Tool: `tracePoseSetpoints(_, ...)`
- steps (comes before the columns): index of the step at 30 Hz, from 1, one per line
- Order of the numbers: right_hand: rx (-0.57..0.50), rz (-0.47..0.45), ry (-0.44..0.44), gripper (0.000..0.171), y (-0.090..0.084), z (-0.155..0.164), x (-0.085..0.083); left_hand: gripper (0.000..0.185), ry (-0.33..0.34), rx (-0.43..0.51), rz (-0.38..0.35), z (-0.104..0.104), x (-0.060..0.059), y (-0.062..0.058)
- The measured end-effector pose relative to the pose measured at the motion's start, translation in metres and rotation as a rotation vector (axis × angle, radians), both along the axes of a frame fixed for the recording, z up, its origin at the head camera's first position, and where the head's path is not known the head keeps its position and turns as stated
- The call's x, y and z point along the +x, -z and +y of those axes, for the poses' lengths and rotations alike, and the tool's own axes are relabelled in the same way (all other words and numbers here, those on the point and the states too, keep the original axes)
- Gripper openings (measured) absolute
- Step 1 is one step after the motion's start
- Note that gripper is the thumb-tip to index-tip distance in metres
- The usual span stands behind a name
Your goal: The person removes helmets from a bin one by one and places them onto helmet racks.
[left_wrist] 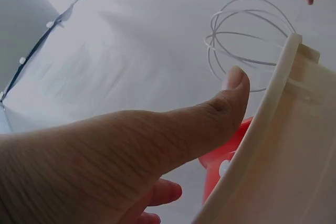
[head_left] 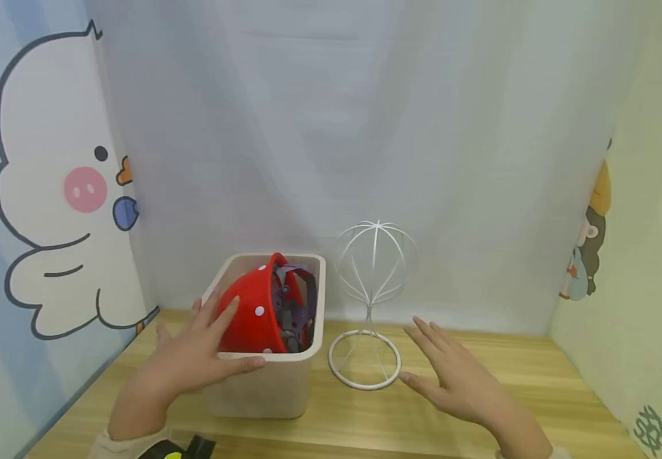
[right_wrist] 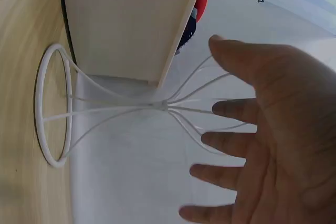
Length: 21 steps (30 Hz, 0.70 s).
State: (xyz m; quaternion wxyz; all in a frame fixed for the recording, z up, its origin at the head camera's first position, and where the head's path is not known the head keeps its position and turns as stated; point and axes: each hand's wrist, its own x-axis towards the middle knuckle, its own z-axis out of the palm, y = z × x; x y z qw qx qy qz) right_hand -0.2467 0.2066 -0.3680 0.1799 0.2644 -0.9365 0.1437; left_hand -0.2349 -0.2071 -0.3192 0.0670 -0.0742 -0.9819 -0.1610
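1. Left hand (head_left: 193, 357) lies on the near left rim of the cream bin (head_left: 273, 389); fingers straight and spread against the red helmet (head_left: 250, 312), thumb along the near rim; released, nothing gripped; the left wrist view shows the thumb (left_wrist: 210, 119) laid by the bin's edge.
2. Red helmet with white dots sits tilted inside the bin, its dark straps (head_left: 293, 299) facing right; its top pokes above the far rim.
3. Right hand (head_left: 457, 376) hovers flat above the wooden table (head_left: 537, 382), fingers spread and relaxed; holds nothing; just right of the white wire stand (head_left: 372, 299), not touching it.
4. Wire stand upright, ring base on the table, domed cage on top; just right of the bin.
5. Farther out: white cloth backdrop (head_left: 365, 127); cartoon duck panel (head_left: 50, 191) on the left wall; cartoon figure (head_left: 589, 242) on the right wall.
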Motion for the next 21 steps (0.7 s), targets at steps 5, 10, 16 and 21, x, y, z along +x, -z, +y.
tracePoseSetpoints(5, -0.238, -0.138, -0.263, 0.054, 0.002, -0.026, 0.008, 0.115, 0.026, 0.065, -0.004, -0.016, -0.007, 0.003)
tracePoseSetpoints(10, -0.552, -0.319, -0.544, 0.056, -0.014, -0.075, 0.003, 0.114, 0.072, 0.197, -0.105, -0.027, -0.014, 0.007)
tracePoseSetpoints(16, -0.706, -0.515, -0.43, 0.063, -0.046, -0.158, -0.03, 0.114, 0.051, 0.295, -0.152, -0.03, -0.016, 0.01)
tracePoseSetpoints(21, -0.796, -0.591, -0.122, 0.084, -0.055, -0.22, -0.068, 0.118, 0.028, 0.29, -0.14, -0.03, -0.018, 0.013)
